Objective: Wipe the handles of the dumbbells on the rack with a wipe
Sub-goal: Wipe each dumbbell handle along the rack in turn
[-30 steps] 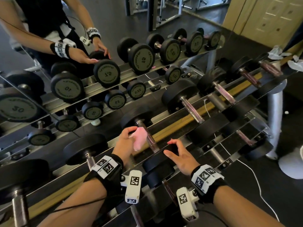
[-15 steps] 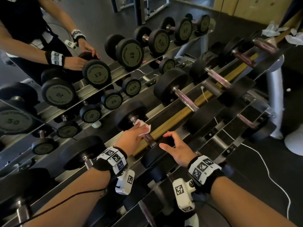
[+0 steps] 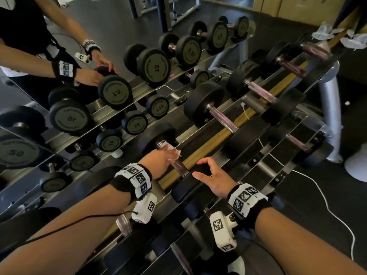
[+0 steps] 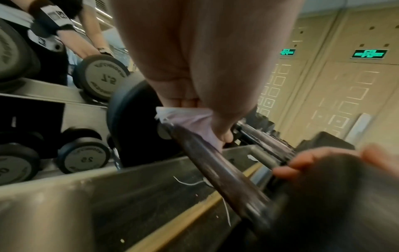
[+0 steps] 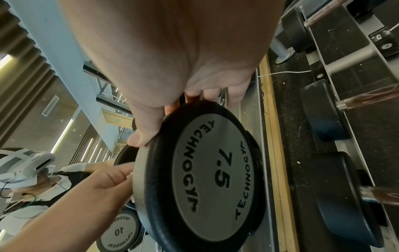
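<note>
A black dumbbell marked 7.5 lies across the rack (image 3: 208,144) in front of me. My left hand (image 3: 170,153) wraps a pale wipe (image 3: 175,151) round its metal handle (image 3: 179,166), close to the far head (image 3: 153,135). In the left wrist view the thumb and fingers (image 4: 224,136) pinch the wipe (image 4: 190,122) against the handle (image 4: 218,168). My right hand (image 3: 200,167) grips the near head (image 3: 186,190). The right wrist view shows its thumb and fingers curled over the rim of that head (image 5: 211,179).
A mirror behind the rack reflects me and the dumbbells. More dumbbells (image 3: 222,118) (image 3: 260,90) lie to the right on the same tier, and others on the lower tier (image 3: 297,143). A white cable (image 3: 325,201) trails on the floor. Crumpled wipes (image 3: 325,32) sit at the rack's far right end.
My left hand has brought the wipe down onto the handle and moved it toward the far head. My right hand has stayed on the near head.
</note>
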### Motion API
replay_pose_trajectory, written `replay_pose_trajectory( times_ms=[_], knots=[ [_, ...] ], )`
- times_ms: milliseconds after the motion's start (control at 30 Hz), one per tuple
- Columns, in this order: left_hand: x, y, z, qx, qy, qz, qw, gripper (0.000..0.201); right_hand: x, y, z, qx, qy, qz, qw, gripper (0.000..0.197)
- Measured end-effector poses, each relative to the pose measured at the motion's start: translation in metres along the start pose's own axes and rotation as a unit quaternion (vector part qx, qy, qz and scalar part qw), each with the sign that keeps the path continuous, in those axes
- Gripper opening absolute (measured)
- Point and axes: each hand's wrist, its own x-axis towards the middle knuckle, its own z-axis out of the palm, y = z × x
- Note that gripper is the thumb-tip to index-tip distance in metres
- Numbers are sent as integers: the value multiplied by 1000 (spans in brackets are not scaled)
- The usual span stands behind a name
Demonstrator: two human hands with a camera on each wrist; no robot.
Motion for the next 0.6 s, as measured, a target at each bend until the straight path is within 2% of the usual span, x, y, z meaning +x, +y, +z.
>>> replay_pose_trajectory(
  times_ms=[67,167,233,333,433,500,600],
  knots=[
    [-8,15,10,14,-38,28,999,43,0,-1,0,4,-2,1,1000,38],
    [-16,20,19,38,-96,65,993,49,0,-2,1,3,-3,1,1000,37],
    [-12,9,10,30,-85,46,995,48,0,-1,1,0,-1,-3,1000,37],
    [-5,-8,-7,22,-25,-2,999,45,0,0,0,-1,-1,-6,1000,38],
    [-8,-4,-2,9,11,-22,1000,45,0,1,0,2,-2,-5,1000,38],
    [-17,10,9,-5,-10,4,1000,45,1,2,0,1,-2,-5,1000,37],
    [-30,22,24,15,-84,68,994,56,0,1,0,1,-3,-4,1000,36]
  ],
)
